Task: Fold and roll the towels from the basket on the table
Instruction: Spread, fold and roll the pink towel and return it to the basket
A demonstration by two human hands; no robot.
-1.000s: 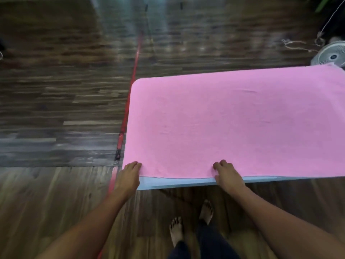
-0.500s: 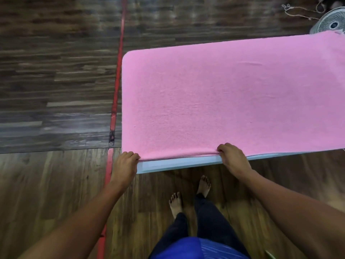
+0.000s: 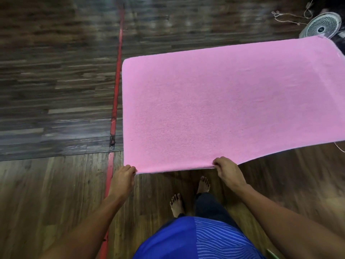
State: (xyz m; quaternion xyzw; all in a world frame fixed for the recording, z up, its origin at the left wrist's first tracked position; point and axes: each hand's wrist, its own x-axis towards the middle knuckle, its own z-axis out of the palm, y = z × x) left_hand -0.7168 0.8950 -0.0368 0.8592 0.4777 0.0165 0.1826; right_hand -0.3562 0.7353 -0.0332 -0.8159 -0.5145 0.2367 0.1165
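Floor [image 3: 56, 193]: wood planks | on it: red tape [image 3: 116, 86], fan [image 3: 322, 27], cord [image 3: 287, 17], bare feet [image 3: 177, 204] | towel [image 3: 224, 105]: spread flat, support hidden

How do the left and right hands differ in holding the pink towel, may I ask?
The left hand pinches the near corner of the pink towel; the right hand pinches partway along. The right hand sits farther forward than the left hand. Both grip the near edge.

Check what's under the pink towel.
The pink towel hides whatever supports it. Only wood floor shows below its near edge, pinched by the left hand and right hand.
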